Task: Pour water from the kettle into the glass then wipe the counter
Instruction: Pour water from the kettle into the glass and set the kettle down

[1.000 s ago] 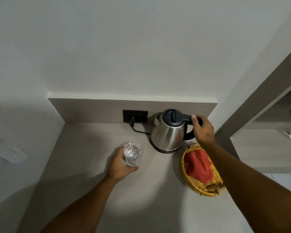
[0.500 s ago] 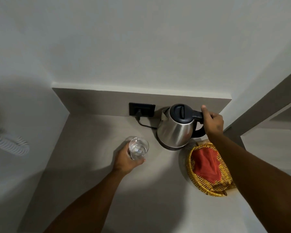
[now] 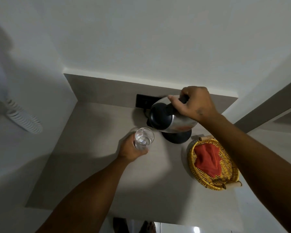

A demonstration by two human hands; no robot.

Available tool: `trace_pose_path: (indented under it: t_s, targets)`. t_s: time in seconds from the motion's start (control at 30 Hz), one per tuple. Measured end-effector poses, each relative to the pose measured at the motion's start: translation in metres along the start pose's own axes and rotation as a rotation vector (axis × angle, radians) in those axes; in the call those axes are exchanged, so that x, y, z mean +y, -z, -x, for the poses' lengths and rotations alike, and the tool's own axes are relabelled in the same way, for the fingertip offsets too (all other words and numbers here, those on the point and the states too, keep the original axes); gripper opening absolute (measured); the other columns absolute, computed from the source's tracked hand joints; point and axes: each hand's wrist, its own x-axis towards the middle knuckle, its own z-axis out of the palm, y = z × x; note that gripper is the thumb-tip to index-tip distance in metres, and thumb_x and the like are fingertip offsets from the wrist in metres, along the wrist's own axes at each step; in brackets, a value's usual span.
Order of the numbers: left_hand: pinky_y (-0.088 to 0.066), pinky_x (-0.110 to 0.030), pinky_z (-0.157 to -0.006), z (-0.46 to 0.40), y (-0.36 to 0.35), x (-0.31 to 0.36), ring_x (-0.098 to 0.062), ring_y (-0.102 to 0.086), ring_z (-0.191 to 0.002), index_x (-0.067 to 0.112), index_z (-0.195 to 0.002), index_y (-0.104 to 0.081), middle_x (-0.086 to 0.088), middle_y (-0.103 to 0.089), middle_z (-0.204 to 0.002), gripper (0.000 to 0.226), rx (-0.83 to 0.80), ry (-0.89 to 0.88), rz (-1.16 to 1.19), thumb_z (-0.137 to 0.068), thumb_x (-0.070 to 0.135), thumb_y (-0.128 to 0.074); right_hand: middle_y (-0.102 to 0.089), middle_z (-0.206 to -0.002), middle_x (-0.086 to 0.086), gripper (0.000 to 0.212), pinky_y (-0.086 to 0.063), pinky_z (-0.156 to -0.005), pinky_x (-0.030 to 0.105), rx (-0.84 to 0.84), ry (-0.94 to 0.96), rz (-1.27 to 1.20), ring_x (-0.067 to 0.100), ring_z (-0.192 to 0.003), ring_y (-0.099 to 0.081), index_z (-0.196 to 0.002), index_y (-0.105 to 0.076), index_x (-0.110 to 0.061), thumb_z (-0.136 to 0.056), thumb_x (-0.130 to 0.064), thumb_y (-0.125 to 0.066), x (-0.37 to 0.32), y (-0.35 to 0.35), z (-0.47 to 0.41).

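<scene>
A steel kettle (image 3: 176,122) with a black lid is lifted off its black base (image 3: 177,137) and tilted left, spout toward the glass. My right hand (image 3: 196,104) is shut on its black handle. A clear glass (image 3: 144,138) stands on the grey counter (image 3: 94,148) just left of the kettle, with my left hand (image 3: 130,149) wrapped around its side. I see no water stream between spout and glass. A red cloth (image 3: 207,158) lies in a yellow woven basket (image 3: 228,179) to the right.
A black wall socket (image 3: 142,100) with the base's cord sits on the backsplash behind the kettle. Walls close the counter at the back and left. A white coiled cord (image 3: 23,118) hangs on the left wall. The counter's front edge runs near the bottom.
My right hand has lifted the kettle off its base and tipped it left toward the glass. My left hand still holds the glass in place.
</scene>
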Motion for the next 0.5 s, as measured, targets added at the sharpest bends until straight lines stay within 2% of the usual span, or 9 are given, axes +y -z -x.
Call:
trace_pose_path:
  t_s: [0.1,0.2,0.27,0.4,0.5]
  targets:
    - [-0.04,0.004,-0.068,0.001,0.001,0.002,-0.003,-0.062,-0.085,0.008,-0.117,-0.068,0.004,-0.071,-0.101,0.07,-0.012,0.001,0.013,-0.054,0.004,-0.098,-0.05,-0.051,0.003,0.057,-0.04,-0.051,0.032,-0.079,0.147,0.194,0.023,-0.049,-0.049,-0.059,-0.056,-0.011,-0.088,-0.059,-0.056,-0.026,-0.001,-0.007]
    - [-0.039,0.005,-0.069,0.002,0.003,0.003,-0.005,-0.062,-0.089,0.007,-0.119,-0.068,0.005,-0.069,-0.101,0.07,-0.021,0.004,0.01,-0.056,0.004,-0.098,-0.049,-0.051,-0.001,0.054,-0.026,-0.056,0.027,-0.095,0.277,0.361,0.021,-0.048,-0.046,-0.058,-0.054,-0.013,-0.088,-0.058,-0.058,-0.041,-0.004,-0.008]
    - [-0.039,0.006,-0.069,0.001,0.004,0.003,-0.007,-0.062,-0.092,0.008,-0.12,-0.068,0.001,-0.072,-0.105,0.07,-0.02,0.003,-0.001,-0.056,0.007,-0.098,-0.047,-0.052,-0.002,0.052,-0.023,-0.06,0.027,-0.098,0.319,0.43,0.019,-0.049,-0.042,-0.057,-0.052,-0.014,-0.087,-0.056,-0.06,-0.047,-0.007,-0.006]
    - [-0.037,0.007,-0.069,0.001,0.005,0.003,-0.006,-0.061,-0.093,0.011,-0.122,-0.067,0.002,-0.071,-0.109,0.072,-0.037,0.004,-0.029,-0.058,0.012,-0.098,-0.05,-0.056,0.0,0.05,-0.028,-0.066,0.029,-0.157,0.353,0.472,0.019,-0.052,-0.043,-0.06,-0.048,-0.016,-0.088,-0.058,-0.054,-0.055,-0.015,-0.008]
    - [-0.036,0.008,-0.067,0.0,0.005,0.002,-0.006,-0.06,-0.092,0.011,-0.121,-0.067,0.006,-0.067,-0.104,0.071,-0.052,0.004,-0.04,-0.058,0.013,-0.098,-0.046,-0.057,-0.001,0.05,-0.03,-0.068,0.03,-0.173,0.365,0.473,0.02,-0.053,-0.042,-0.062,-0.045,-0.017,-0.089,-0.058,-0.054,-0.06,-0.017,-0.01]
